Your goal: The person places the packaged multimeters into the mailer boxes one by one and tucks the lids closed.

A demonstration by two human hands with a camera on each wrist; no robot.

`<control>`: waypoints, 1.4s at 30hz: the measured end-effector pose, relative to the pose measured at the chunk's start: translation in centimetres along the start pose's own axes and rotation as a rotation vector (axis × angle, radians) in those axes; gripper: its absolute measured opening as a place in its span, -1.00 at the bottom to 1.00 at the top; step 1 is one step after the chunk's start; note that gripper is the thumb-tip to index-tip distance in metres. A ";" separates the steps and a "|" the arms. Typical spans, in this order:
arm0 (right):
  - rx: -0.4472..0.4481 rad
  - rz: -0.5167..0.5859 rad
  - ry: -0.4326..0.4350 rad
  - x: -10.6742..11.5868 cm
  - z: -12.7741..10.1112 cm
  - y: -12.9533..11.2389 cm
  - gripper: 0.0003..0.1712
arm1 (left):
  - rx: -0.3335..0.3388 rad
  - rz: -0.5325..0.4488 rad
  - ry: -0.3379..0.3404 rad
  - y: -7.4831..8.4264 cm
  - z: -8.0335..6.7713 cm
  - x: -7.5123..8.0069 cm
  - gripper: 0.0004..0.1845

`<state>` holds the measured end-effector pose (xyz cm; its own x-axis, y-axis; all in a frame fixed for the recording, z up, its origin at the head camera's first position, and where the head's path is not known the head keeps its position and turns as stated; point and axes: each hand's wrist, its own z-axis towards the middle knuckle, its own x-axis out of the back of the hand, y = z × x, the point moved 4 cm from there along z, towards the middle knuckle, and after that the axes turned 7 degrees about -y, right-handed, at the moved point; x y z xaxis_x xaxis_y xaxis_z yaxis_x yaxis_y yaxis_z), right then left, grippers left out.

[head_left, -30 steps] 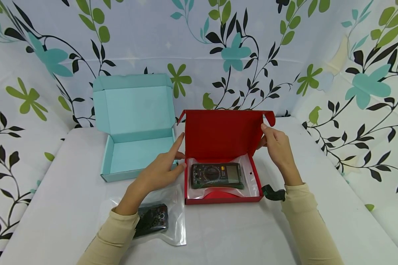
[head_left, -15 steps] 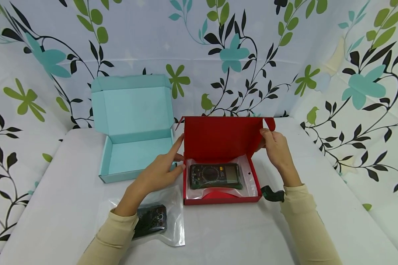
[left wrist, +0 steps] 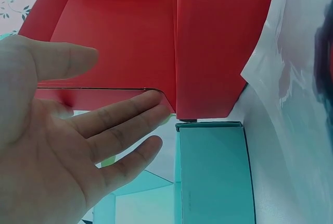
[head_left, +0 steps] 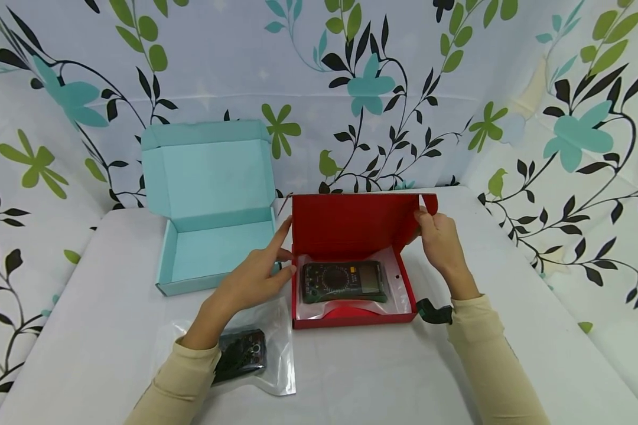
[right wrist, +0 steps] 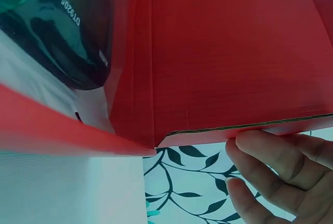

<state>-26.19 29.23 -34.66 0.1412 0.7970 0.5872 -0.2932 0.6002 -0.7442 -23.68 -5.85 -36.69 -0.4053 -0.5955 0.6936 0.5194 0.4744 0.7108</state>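
A red cardboard box sits mid-table with its lid raised and leaning forward. Inside lies a dark green multimeter in a clear plastic bag. My left hand has straight fingers that touch the lid's left side flap. My right hand pinches the lid's right edge, thumb in front and fingers behind it. The right wrist view shows the multimeter close under the lid.
An open teal box stands left of the red one, its lid upright. A second bagged multimeter lies under my left forearm. Floral cloth walls surround the white table on three sides.
The red lid has tipped forward and lower over the box. Both hands moved down with it, keeping their places on its left and right edges.
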 end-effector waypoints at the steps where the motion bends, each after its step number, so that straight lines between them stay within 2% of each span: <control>1: 0.002 0.004 0.000 0.0 -0.1 0.1 -0.23 | 0.000 -0.001 0.001 0.0 0.0 0.0 -0.05; 11: 0.045 -0.011 0.034 0.0 -0.9 0.3 -0.43 | 0.068 -0.033 0.017 0.0 0.0 -0.4 -0.20; 15: 0.047 -0.018 0.032 -0.1 -1.1 0.3 -0.41 | 0.091 -0.046 0.022 0.1 0.0 -0.4 -0.24; 21: 0.043 -0.016 0.029 -0.1 -1.7 0.4 -0.39 | 0.107 -0.059 0.019 0.2 0.0 -0.5 -0.19; 33: 0.068 -0.003 0.048 -0.4 -2.9 0.4 -0.39 | 0.136 -0.082 -0.040 -0.1 0.0 -0.9 -0.12; 42: 0.100 -0.023 0.067 -0.7 -3.9 0.6 -0.40 | 0.156 -0.044 -0.051 0.0 -0.1 -0.8 -0.15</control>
<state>-22.82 29.31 -36.72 0.2105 0.7878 0.5789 -0.3819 0.6114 -0.6931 -23.30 -5.47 -37.26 -0.4645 -0.5865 0.6635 0.3786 0.5457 0.7475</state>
